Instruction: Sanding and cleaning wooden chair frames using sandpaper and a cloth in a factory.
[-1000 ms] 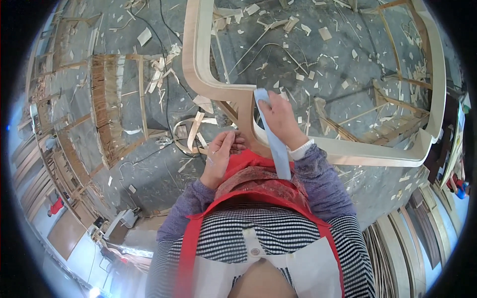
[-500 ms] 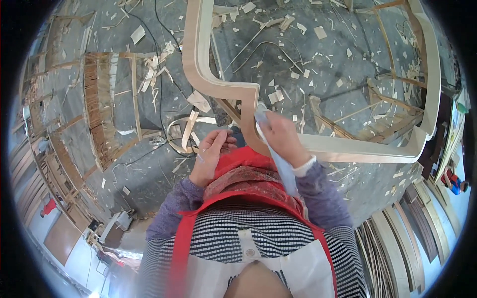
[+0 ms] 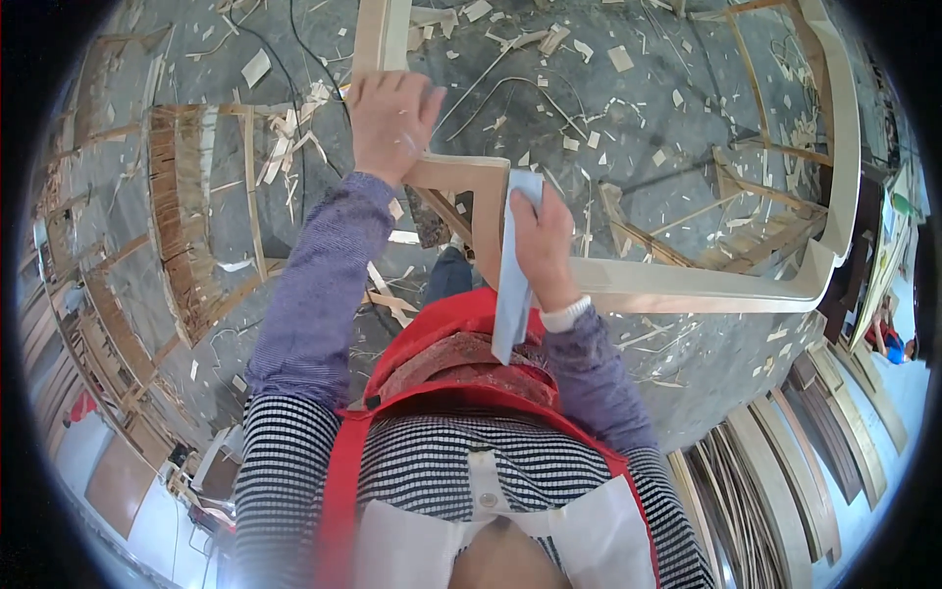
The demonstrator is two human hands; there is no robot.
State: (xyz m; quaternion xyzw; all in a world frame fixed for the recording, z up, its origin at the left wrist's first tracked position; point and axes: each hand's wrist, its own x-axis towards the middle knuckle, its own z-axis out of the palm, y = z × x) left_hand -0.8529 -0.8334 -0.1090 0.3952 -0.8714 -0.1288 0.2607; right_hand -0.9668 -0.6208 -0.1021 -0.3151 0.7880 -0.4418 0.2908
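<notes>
A pale bent-wood chair frame (image 3: 687, 285) stands on the floor in front of me. My left hand (image 3: 390, 120) rests flat on the frame's upper left rail, fingers spread, holding nothing. My right hand (image 3: 542, 245) grips a long light-blue strip of sanding paper (image 3: 513, 270) and presses it against the frame's inner corner; the strip's loose end hangs down toward my red apron.
Wood scraps and shavings (image 3: 549, 108) litter the grey concrete floor. A slatted wooden frame (image 3: 186, 226) lies at the left. Curved wooden parts (image 3: 785, 471) are stacked at the lower right. Black cables (image 3: 294, 59) run across the floor at the top.
My left hand has moved from near my chest up onto the frame's upper rail. My right hand stays at the frame's corner with the blue strip.
</notes>
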